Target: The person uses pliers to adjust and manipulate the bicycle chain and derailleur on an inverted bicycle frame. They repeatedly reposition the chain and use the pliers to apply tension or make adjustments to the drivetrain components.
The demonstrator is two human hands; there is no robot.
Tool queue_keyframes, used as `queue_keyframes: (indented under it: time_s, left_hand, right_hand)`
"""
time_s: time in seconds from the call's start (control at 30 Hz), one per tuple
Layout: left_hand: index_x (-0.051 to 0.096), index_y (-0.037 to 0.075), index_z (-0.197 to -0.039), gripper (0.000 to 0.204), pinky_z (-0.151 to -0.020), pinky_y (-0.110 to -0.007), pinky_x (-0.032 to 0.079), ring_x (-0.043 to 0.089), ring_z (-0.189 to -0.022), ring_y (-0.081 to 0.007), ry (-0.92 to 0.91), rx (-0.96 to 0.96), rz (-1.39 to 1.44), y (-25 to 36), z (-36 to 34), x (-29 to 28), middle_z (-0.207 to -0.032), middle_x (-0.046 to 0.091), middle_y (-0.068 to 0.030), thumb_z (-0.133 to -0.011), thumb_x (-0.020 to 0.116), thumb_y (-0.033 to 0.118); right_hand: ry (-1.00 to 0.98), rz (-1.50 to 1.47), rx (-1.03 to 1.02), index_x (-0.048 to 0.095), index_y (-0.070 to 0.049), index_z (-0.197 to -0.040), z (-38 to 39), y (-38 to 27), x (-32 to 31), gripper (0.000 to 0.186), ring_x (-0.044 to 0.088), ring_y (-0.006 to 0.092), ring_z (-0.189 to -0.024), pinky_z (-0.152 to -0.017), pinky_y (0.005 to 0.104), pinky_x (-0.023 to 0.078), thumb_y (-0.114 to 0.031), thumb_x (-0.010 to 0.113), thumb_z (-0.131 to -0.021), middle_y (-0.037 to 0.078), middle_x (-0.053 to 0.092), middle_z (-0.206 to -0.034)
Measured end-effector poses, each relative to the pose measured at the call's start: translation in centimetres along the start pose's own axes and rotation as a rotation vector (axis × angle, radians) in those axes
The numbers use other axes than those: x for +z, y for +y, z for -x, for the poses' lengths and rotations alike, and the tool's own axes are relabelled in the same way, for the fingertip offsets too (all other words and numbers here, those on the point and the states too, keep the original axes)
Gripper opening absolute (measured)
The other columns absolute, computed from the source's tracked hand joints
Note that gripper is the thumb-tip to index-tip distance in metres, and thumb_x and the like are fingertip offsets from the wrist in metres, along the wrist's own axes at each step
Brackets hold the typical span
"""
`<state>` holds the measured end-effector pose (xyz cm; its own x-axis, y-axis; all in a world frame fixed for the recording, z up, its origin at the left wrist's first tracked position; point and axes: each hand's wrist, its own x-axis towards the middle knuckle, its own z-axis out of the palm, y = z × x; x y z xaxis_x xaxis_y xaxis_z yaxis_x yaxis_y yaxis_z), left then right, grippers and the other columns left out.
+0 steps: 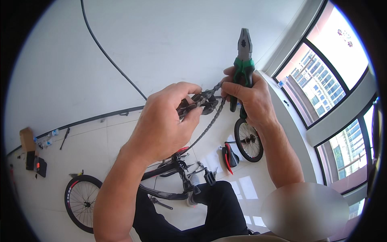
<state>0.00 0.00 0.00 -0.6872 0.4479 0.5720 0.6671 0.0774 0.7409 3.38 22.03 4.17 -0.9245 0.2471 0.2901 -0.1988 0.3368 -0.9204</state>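
- white wall (161,44) across the far side, one dark cable (100,42) running down it toward a dark skirting strip (121,111)
- pale tiled floor (107,139) below, sunlit patches toward the right
- dark-framed windows (334,56) at far right, beside a white sill (292,117) with one clear bottle (282,82)
- counting across: one cardboard box (27,139) by the skirting
- two bicycle wheels: a left wheel (83,201) low down, a right wheel (250,141) below the right hand (256,97)
- one dark bicycle frame (165,174) between them, near the person's legs
- one left hand (163,115), thumb and fingers pinching one black derailleur (209,105), raised mid-view
- one chain (210,125) running from the derailleur, hanging down in front of the frame
- one black-and-red saddle (230,158) just beside the right wheel
- right hand's thumb and forefinger pressed together at the chain; its other fingers curl round one pair of green-handled pliers (244,60), nose up
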Motion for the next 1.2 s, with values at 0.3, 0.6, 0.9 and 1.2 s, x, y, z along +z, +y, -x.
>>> queue_keyframes:
  time_s: [0.3,0.6,0.9,1.2]
  left_hand:
    - [0.066,0.002,-0.117,0.035,-0.069,-0.028,0.050,0.060,-0.074,-0.0139,0.036,0.078,0.065,-0.9,0.1,0.1,-0.087,0.066,-0.0084,-0.083,0.073,-0.003]
    - [0.073,0.004,-0.102,0.020,-0.061,-0.036,0.047,0.060,-0.069,-0.0246,-0.029,0.179,-0.207,-0.2,0.0,0.1,-0.079,0.058,-0.0099,-0.083,0.070,-0.003]
    - [0.071,0.003,-0.107,0.023,-0.069,-0.035,0.049,0.062,-0.076,-0.0287,-0.118,0.200,-0.523,2.6,-0.6,0.7,-0.091,0.066,-0.0119,-0.086,0.067,-0.005]
    - [0.065,-0.003,-0.115,0.026,-0.088,-0.027,0.048,0.060,-0.091,-0.0145,-0.230,-0.161,-0.484,5.7,-1.0,1.4,-0.099,0.065,-0.0054,-0.090,0.060,-0.007]
  right_hand:
    - [0.006,-0.051,0.132,0.061,0.005,-0.114,1.3,2.5,0.1,0.039,0.066,0.0170,-0.074,-0.065,0.0277,0.050,-0.006,0.078,-0.081,0.010,0.067,-0.086]
    - [0.039,-0.158,0.134,0.060,0.004,-0.114,3.0,3.6,0.7,0.034,0.063,0.0171,-0.071,-0.064,0.0280,0.049,-0.009,0.075,-0.086,0.011,0.067,-0.082]
    - [0.152,-0.239,0.157,0.066,0.001,-0.102,5.7,7.3,1.3,0.021,0.059,0.0120,-0.071,-0.063,0.0269,0.045,-0.015,0.071,-0.089,0.005,0.065,-0.083]
    - [0.366,-0.631,0.573,0.058,0.000,-0.105,15.1,25.4,5.9,0.022,0.062,0.0148,-0.065,-0.057,0.0277,0.047,-0.006,0.067,-0.086,0.008,0.065,-0.080]
